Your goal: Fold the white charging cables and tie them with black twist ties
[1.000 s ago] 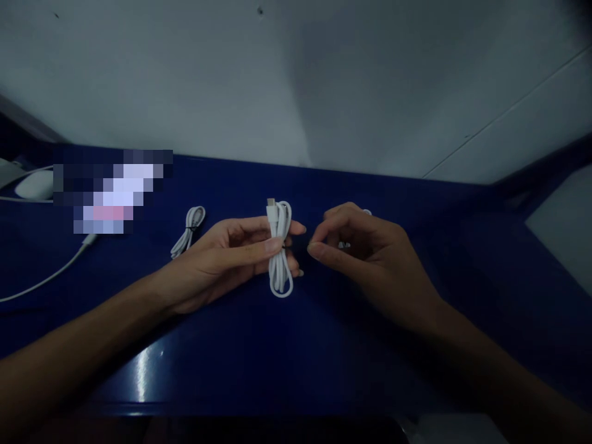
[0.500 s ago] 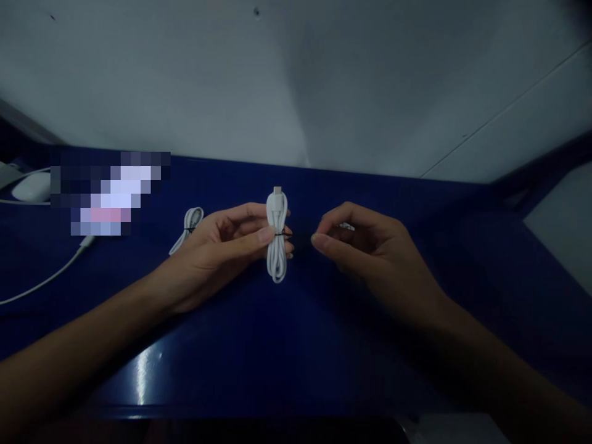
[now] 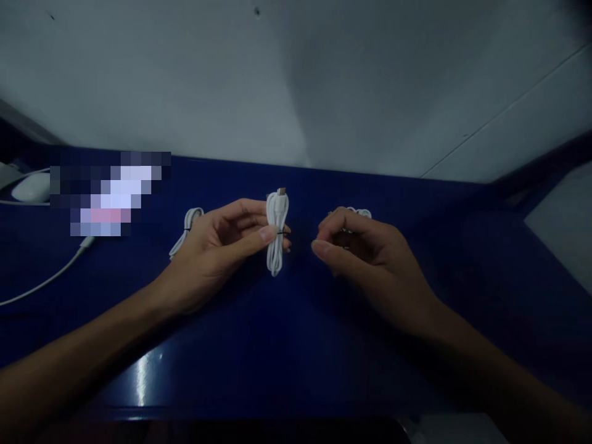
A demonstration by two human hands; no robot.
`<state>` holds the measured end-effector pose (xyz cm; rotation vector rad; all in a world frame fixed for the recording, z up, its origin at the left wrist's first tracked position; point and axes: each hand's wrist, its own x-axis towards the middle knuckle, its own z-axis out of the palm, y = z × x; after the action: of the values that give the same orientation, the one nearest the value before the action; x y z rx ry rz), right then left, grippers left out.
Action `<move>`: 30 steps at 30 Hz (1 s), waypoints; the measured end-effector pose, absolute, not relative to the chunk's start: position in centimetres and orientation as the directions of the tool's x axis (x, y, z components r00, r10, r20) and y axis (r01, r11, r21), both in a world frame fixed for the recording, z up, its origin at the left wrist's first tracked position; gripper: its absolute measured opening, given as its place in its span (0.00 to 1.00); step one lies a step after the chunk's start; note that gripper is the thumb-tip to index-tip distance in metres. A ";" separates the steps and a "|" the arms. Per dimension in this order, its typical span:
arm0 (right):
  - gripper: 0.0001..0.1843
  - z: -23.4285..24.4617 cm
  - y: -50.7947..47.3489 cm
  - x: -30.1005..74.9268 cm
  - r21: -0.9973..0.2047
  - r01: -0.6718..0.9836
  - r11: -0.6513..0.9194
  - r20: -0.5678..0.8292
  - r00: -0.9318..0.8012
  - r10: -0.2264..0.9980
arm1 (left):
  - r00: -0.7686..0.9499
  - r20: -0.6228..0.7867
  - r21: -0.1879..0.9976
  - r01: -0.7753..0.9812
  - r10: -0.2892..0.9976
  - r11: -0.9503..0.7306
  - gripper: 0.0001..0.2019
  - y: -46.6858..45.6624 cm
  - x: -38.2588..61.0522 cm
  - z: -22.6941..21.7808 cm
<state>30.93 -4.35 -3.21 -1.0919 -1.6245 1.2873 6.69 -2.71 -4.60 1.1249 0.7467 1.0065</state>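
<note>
My left hand pinches a coiled white cable upright between thumb and fingers; a thin dark tie circles its middle and a plug sticks out at the top. My right hand hovers just to the right of it, fingers curled loosely, thumb and forefinger close together; whether anything is in them I cannot make out. Behind the right hand a second white cable bundle peeks out on the blue table. A third tied white cable lies left of my left hand.
A white mouse sits at the far left, with a loose white cord running across the table. A blurred patch covers something beside it. A pale wall rises behind the table.
My left hand has raised the coiled cable and turned it upright, moving it slightly away. The right hand drew back a little and the bundle behind it shows more.
</note>
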 end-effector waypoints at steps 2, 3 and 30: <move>0.08 -3.2 -4.4 30.7 -0.974 0.169 0.154 0.087 -0.351 0.932 | 0.406 -0.014 0.953 -0.271 0.914 0.135 0.08 -2.7 6.6 -4.6; 0.08 -3.2 -4.5 30.7 -0.972 0.172 0.160 0.090 -0.357 0.930 | 0.420 -0.020 0.952 -0.269 0.908 0.145 0.09 -2.7 6.5 -4.6; 0.09 -3.9 -4.0 30.7 -0.591 0.532 0.606 0.416 -0.442 0.795 | 0.301 0.096 0.995 0.001 0.949 -0.101 0.15 -3.1 6.4 -3.9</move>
<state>30.72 -4.02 -3.85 -1.0418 -2.1501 0.4958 6.41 -3.08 -3.91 1.4229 0.9426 1.0422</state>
